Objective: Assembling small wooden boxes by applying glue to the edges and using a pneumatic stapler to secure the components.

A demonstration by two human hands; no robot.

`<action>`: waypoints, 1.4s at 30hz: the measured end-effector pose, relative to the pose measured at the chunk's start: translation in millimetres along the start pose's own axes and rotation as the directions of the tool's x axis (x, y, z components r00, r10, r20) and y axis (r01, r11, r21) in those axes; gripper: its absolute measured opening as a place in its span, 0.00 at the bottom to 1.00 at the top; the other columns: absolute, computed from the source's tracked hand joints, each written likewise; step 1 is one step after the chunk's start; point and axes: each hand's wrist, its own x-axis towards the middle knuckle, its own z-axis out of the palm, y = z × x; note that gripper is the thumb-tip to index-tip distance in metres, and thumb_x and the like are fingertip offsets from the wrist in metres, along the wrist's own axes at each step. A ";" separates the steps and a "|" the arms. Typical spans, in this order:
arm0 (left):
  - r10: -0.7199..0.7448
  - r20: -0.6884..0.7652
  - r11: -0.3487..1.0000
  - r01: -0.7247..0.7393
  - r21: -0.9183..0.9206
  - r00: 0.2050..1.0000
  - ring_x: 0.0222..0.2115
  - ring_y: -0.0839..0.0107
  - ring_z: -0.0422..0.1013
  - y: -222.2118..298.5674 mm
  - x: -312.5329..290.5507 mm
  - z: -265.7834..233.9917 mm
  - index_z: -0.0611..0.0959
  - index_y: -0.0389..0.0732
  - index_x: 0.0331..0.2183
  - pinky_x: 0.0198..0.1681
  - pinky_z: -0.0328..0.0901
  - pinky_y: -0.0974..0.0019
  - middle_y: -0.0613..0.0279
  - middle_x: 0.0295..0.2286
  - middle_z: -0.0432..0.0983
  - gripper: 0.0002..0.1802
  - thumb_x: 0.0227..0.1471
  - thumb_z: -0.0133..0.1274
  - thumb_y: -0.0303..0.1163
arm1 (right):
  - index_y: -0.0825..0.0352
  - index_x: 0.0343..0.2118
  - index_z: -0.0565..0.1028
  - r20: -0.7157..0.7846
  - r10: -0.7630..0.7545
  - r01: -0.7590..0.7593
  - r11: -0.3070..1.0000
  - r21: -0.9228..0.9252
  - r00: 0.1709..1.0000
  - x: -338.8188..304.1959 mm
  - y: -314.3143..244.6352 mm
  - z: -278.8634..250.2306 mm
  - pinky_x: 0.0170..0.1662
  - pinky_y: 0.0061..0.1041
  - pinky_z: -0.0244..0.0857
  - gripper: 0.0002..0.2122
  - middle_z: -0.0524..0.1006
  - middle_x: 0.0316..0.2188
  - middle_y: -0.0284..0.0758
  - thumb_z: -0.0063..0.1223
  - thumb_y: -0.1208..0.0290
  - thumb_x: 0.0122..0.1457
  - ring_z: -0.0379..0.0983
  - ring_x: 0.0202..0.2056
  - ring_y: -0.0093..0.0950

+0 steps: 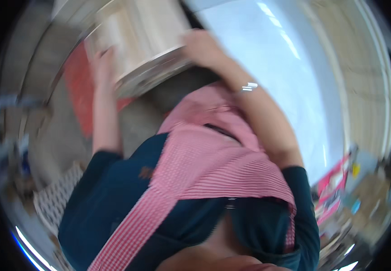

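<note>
A stack of pale wooden boards [145,29] is at the upper middle of the head view, smeared by motion, its layered front edge toward me. My left hand [103,65] grips its left side, with the thumb up along the edge. At its right front corner my right hand [201,47] is closed round the edge; the fingertips are hidden. A shiny bracelet is on my right wrist. Whether the boards rest on something or hang free in my hands, I cannot tell.
A bright white worktop [267,67] lies on my right, with stacked pale boards [367,58] beyond it. Under the boards on the left is a red sheet [79,90] on the grey floor [53,131]. A white patterned basket [57,194] stands at lower left, a pink rack [333,185] at lower right.
</note>
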 end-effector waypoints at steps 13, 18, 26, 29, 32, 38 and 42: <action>0.443 0.379 0.896 -0.390 -0.210 0.813 0.39 0.73 0.75 86.5 -157.5 140.3 0.80 0.36 0.49 0.51 0.66 0.71 0.60 0.36 0.81 0.14 0.63 0.49 0.27 | 0.71 0.43 0.75 -0.675 0.579 -0.823 0.564 -0.073 0.456 -353.2 236.9 -124.0 0.46 0.41 0.71 0.16 0.78 0.41 0.49 0.55 0.74 0.48 0.75 0.42 0.48; 0.376 0.833 0.886 -0.421 -0.194 0.405 0.37 0.71 0.74 84.9 -207.2 242.8 0.79 0.35 0.51 0.48 0.66 0.69 0.59 0.34 0.79 0.17 0.60 0.50 0.24 | 0.69 0.45 0.74 -0.629 0.753 -0.975 0.068 -0.213 0.190 -502.9 291.0 -156.8 0.46 0.44 0.71 0.19 0.76 0.44 0.48 0.54 0.77 0.46 0.75 0.41 0.48; 0.650 0.702 0.008 -0.920 -0.391 -0.292 0.58 0.51 0.64 115.0 -200.6 423.0 0.69 0.40 0.59 0.58 0.62 0.55 0.53 0.60 0.62 0.35 0.47 0.55 0.21 | 0.67 0.41 0.74 -0.414 0.787 -0.888 0.381 -0.256 0.457 -545.2 246.8 -190.1 0.42 0.39 0.70 0.12 0.74 0.37 0.43 0.53 0.78 0.52 0.73 0.38 0.45; 0.689 0.628 -0.381 -0.918 -0.112 -0.362 0.59 0.53 0.63 127.5 -170.4 499.0 0.71 0.49 0.59 0.61 0.60 0.54 0.60 0.61 0.63 0.34 0.49 0.50 0.18 | 0.67 0.38 0.72 -0.485 0.767 -0.899 0.424 -0.110 0.421 -527.9 180.9 -180.5 0.38 0.37 0.68 0.08 0.74 0.35 0.40 0.53 0.77 0.54 0.73 0.35 0.43; 0.523 0.795 -0.469 -0.882 -0.032 -0.307 0.55 0.53 0.66 150.6 -148.9 521.9 0.74 0.47 0.55 0.58 0.62 0.53 0.59 0.56 0.69 0.28 0.51 0.49 0.19 | 0.65 0.36 0.72 -0.519 0.769 -0.909 0.416 -0.041 0.375 -525.2 125.4 -170.1 0.36 0.38 0.68 0.06 0.75 0.32 0.37 0.54 0.75 0.56 0.74 0.32 0.42; 0.141 0.976 -0.461 -0.884 -0.082 -0.164 0.47 0.53 0.73 171.5 -171.8 484.2 0.79 0.43 0.47 0.52 0.66 0.52 0.59 0.45 0.79 0.20 0.52 0.47 0.21 | 0.66 0.36 0.70 -0.546 0.835 -0.997 0.045 -0.060 0.071 -530.1 95.5 -141.1 0.31 0.41 0.67 0.05 0.77 0.26 0.42 0.52 0.74 0.59 0.75 0.27 0.44; 0.023 0.986 -0.409 -0.901 -0.143 -0.167 0.44 0.53 0.74 153.3 -186.1 441.1 0.78 0.41 0.48 0.50 0.68 0.53 0.58 0.44 0.79 0.21 0.51 0.45 0.20 | 0.66 0.42 0.71 -0.562 0.826 -0.997 0.022 0.079 -0.027 -509.4 103.5 -120.5 0.30 0.41 0.67 0.08 0.78 0.25 0.46 0.51 0.74 0.60 0.76 0.26 0.46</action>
